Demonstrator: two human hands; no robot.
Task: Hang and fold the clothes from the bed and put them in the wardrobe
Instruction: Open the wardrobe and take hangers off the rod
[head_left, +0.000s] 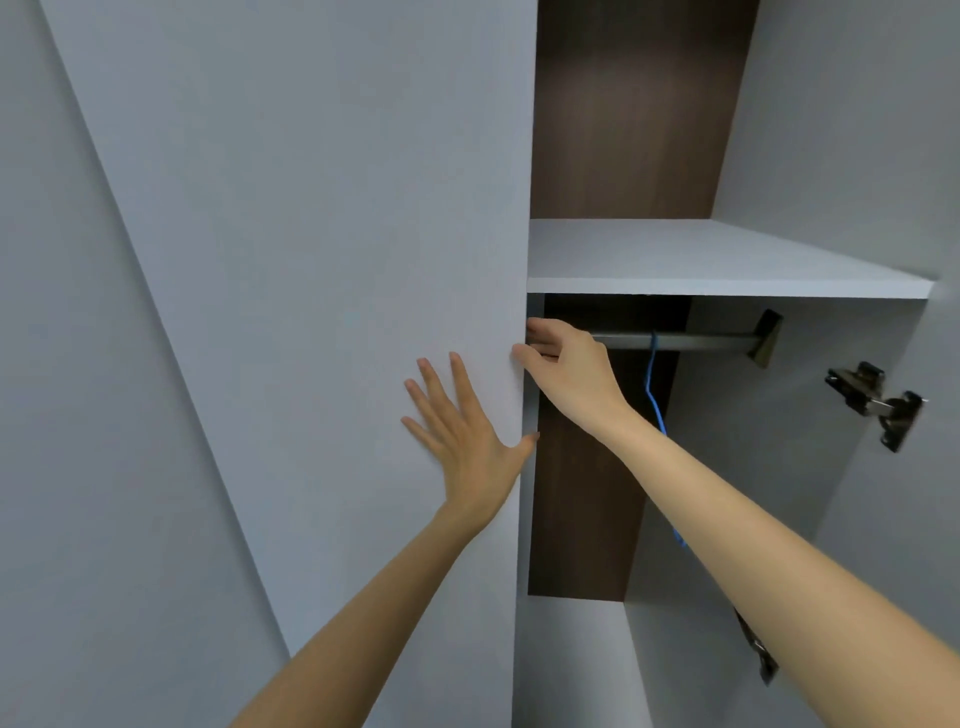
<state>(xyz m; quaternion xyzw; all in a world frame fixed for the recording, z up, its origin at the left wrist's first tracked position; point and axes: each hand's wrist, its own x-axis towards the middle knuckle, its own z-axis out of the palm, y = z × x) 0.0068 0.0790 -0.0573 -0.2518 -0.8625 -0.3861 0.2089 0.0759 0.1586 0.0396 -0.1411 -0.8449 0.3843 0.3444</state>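
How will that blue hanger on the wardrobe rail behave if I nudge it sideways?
The blue hanger looks thin and bare, so it is probably light and would swing freely. It hangs by its hook alone on the smooth metal rail, so it would likely slide along easily. Its slim frame may flex if squeezed.

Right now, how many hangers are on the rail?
1: a blue hanger on the rail, right of the right hand. More may hide behind the door.

shelf (727, 260): pale grey board across wardrobe (841, 130), dark brown back panel (634, 104) behind | rail (701, 341): metal, just below shelf | on rail: blue hanger (652, 384)
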